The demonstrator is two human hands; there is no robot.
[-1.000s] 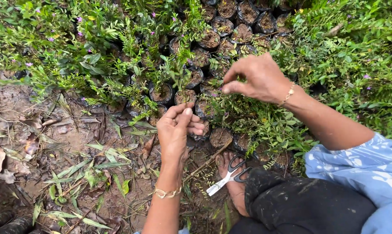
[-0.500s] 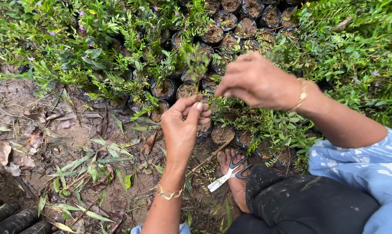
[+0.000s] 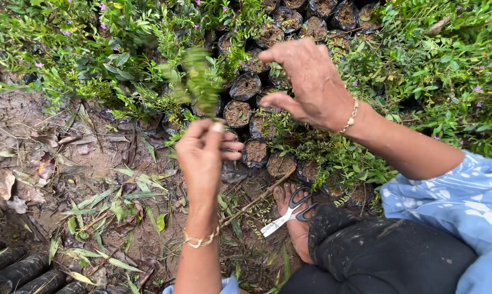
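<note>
Your left hand (image 3: 205,155) is closed around the base of a small, leafy green cutting (image 3: 198,86), pinched between thumb and forefinger so that the foliage stands up and blurs slightly above your knuckles; holding it low on the stem looks like a way to keep the leaves clear of your grip. Your right hand (image 3: 310,83) hangs open and holds nothing, fingers spread and curled loosely, thumb pointing toward the sprig, just to the right of it and a little higher, not touching it. Both wrists carry thin gold-coloured bracelets. Directly beneath and between your hands sits a cluster of small black plastic nursery bags filled with dark soil (image 3: 246,87), packed side by side in rows that run up toward the top of the view; most of the near ones show bare soil, while those farther off and to either side are overgrown with low green shrubs bearing tiny purple flowers (image 3: 66,38). The cutting is above the near edge of that cluster. Nearer to you, a pair of scissors with black handles and a white blade cover (image 3: 289,212) lies across your bare foot (image 3: 292,223), within easy reach. The muddy brown ground (image 3: 39,163) to your left is strewn with fallen leaves and trimmed stems.
</note>
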